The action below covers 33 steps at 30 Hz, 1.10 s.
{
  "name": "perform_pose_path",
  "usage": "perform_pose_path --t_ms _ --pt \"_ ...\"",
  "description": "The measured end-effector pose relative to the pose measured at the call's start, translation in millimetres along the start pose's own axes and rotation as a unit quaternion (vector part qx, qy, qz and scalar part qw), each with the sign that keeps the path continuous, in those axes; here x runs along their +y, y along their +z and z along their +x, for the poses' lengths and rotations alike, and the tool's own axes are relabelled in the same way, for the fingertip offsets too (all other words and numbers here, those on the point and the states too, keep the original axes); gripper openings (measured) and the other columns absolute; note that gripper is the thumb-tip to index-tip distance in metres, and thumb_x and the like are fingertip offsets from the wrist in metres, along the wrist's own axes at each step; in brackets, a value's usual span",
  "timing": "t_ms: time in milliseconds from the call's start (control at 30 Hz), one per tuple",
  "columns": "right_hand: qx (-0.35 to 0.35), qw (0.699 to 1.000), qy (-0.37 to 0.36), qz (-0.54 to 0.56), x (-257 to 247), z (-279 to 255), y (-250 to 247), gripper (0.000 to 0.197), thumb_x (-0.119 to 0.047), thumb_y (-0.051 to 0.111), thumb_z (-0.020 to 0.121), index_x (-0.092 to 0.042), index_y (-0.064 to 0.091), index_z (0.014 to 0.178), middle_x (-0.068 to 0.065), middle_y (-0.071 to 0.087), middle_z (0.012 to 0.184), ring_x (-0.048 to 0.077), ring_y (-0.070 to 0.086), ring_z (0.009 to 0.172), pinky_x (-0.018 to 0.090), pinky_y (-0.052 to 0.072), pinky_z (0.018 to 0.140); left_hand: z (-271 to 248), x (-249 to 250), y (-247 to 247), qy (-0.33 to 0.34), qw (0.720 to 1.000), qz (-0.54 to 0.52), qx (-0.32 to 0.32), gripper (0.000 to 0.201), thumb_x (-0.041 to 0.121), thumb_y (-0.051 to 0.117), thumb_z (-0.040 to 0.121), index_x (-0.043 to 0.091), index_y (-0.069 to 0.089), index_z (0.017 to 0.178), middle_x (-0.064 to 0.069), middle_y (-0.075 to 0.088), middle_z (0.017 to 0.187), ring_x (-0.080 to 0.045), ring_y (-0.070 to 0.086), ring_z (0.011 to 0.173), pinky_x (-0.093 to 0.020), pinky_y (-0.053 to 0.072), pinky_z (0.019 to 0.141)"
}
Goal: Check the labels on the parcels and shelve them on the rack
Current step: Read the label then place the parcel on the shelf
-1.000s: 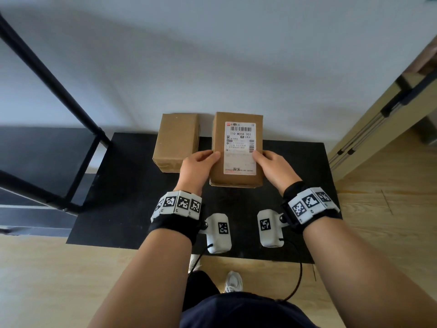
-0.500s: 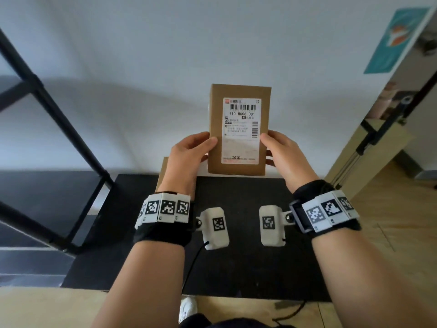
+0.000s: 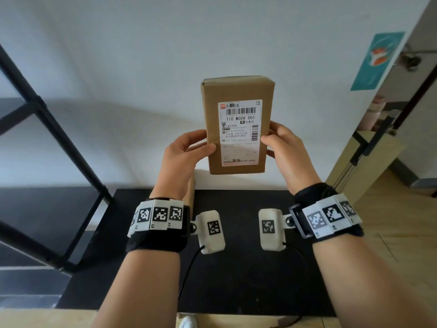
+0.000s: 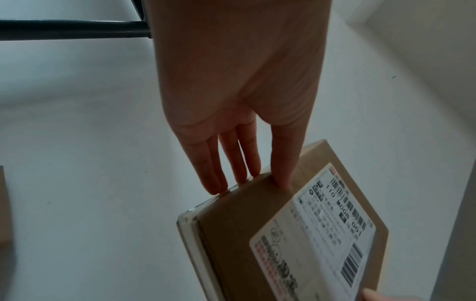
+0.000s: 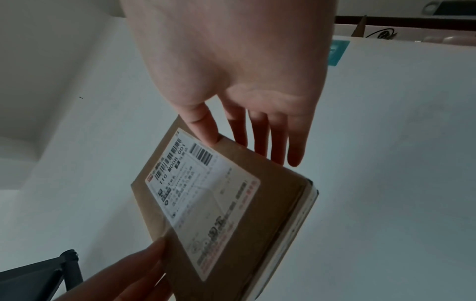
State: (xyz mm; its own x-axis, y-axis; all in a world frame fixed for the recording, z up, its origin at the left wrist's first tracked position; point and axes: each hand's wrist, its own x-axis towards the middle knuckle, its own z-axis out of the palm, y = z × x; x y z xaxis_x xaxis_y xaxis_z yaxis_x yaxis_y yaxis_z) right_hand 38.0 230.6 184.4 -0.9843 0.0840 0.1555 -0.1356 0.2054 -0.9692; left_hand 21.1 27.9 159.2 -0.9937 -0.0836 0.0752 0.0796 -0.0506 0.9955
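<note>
Between both hands' fingers [image 3: 279,129] (thumbs frontside): parcel [image 3: 237,125]

Small parcel-sorting corner indoors

Black metal rack [image 3: 47,129] at frame left, labelled cardboard parcel [image 3: 236,129] (shipping barcode), wood floor [image 3: 390,233] lower right.

Head view: looked forward and down from above, facing the wall. Wrist views: looked close along each palm toward the fingers [image 4: 233,160], from either side. Shared by all three: the labelled parcel [image 3: 237,129] [image 4: 296,234] [image 5: 231,203] and white wall [image 3: 142,55].
</note>
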Motion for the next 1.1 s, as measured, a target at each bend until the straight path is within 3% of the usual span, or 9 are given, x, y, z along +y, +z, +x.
perform_pose_path --t_ms 133,300,433,667,833,1100 --pt "0.007 1.000 -0.004 0.006 1 -1 0 0.030 -0.013 0.048 0.095 -0.032 0.059 0.116 -0.018 0.069 0.109 0.003 0.064 0.104 0.021 0.052 0.081 -1 4 -2 0.007 1.000 0.001 -0.002 0.039 0.001 0.072 0.085 0.012 0.067 0.123 0.002 0.078 0.111 -0.013 0.073 0.106 -0.035 0.055 0.098" --pt "0.016 1.000 -0.006 0.011 2 -2 1 0.032 -0.012 0.049 0.094 -0.026 0.060 0.120 -0.014 0.070 0.110 0.005 0.064 0.105 0.024 0.053 0.085 -3 6 -6 0.015 1.000 0.012 -0.003 0.042 0.003 0.074 0.083 0.012 0.066 0.123 0.001 0.077 0.113 -0.014 0.072 0.109 -0.041 0.052 0.102" --pt "0.019 1.000 -0.001 -0.007 4 -2 2 0.034 -0.018 0.047 0.094 -0.023 0.060 0.125 -0.015 0.070 0.108 0.006 0.064 0.102 0.031 0.054 0.087 -8 8 -7 0.024 1.000 0.018 -0.001 0.041 0.010 0.075 0.085 0.013 0.066 0.124 0.002 0.076 0.114 -0.012 0.073 0.106 -0.035 0.054 0.099" --pt "0.024 1.000 0.011 0.007 3 -8 6 0.024 -0.022 0.046 0.096 -0.025 0.062 0.114 -0.011 0.071 0.106 0.009 0.066 0.099 0.028 0.055 0.081 -11 8 -11 0.028 0.999 0.026 0.011 0.038 0.021 0.077 0.085 0.015 0.069 0.121 0.003 0.078 0.106 -0.007 0.073 0.100 -0.029 0.054 0.094" --pt "0.024 1.000 0.003 -0.005 1 -11 8 0.020 -0.028 0.044 0.099 -0.027 0.064 0.102 -0.010 0.071 0.100 0.008 0.067 0.092 0.024 0.054 0.074 -14 10 -12 0.027 0.999 0.027 0.026 0.033 0.028 0.076 0.085 0.017 0.072 0.116 0.008 0.078 0.098 0.004 0.071 0.086 -0.023 0.052 0.088" --pt "0.031 0.999 0.015 -0.017 4 -14 14 0.031 -0.041 0.046 0.098 -0.021 0.068 0.107 -0.009 0.072 0.096 0.010 0.068 0.089 0.030 0.056 0.078 -19 11 -18 0.018 0.998 0.030 0.046 0.028 0.037 0.074 0.085 0.019 0.075 0.107 0.007 0.077 0.100 -0.004 0.068 0.093 -0.021 0.050 0.085"
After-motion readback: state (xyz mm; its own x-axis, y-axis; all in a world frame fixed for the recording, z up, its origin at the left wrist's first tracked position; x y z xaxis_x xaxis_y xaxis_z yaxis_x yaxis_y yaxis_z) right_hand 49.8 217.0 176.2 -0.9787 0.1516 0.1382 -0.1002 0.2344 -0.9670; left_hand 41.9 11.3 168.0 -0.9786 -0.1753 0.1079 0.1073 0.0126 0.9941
